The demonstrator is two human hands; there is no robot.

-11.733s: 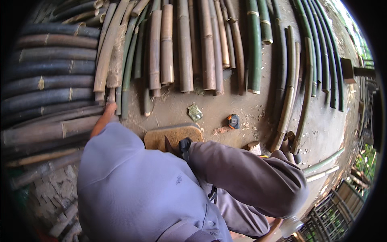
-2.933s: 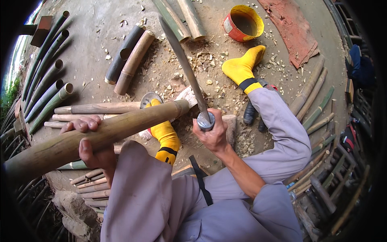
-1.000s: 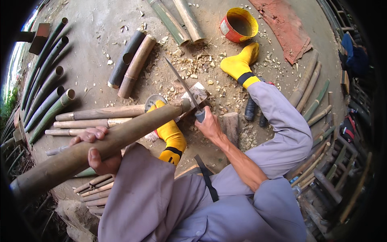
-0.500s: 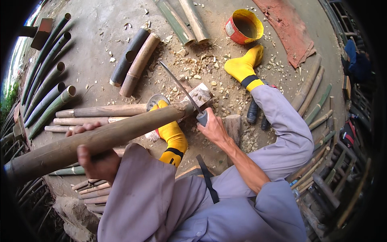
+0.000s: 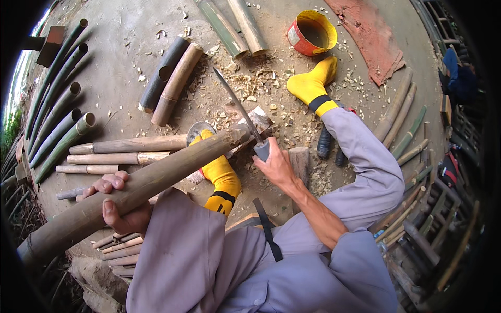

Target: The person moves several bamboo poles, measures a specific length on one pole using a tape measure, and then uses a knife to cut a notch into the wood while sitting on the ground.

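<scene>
A thick brown bamboo pole (image 5: 172,175) slants across from the lower left, and my left hand (image 5: 121,211) is wrapped around it from below. Its far end lies at a pale wooden block (image 5: 262,117) on the ground. In my right hand (image 5: 277,166) is a long narrow knife (image 5: 236,101), gripped by its grey handle. The blade points up and to the left, past the pole's far end. Whether the edge touches the bamboo, I cannot tell. My yellow-socked left foot (image 5: 222,175) is partly covered by the pole.
Wood chips (image 5: 250,86) litter the ground around the block. A red and yellow bucket (image 5: 324,36) stands beyond my right foot (image 5: 315,83). Cut bamboo pieces (image 5: 175,83) lie ahead, with more bamboo poles (image 5: 62,135) at the left. A short log (image 5: 298,167) stands near my right wrist.
The bamboo pole has swung to a steeper slant, its far end slightly higher. The knife has turned a little more upright, its tip shifting right. Both hands keep their grips.
</scene>
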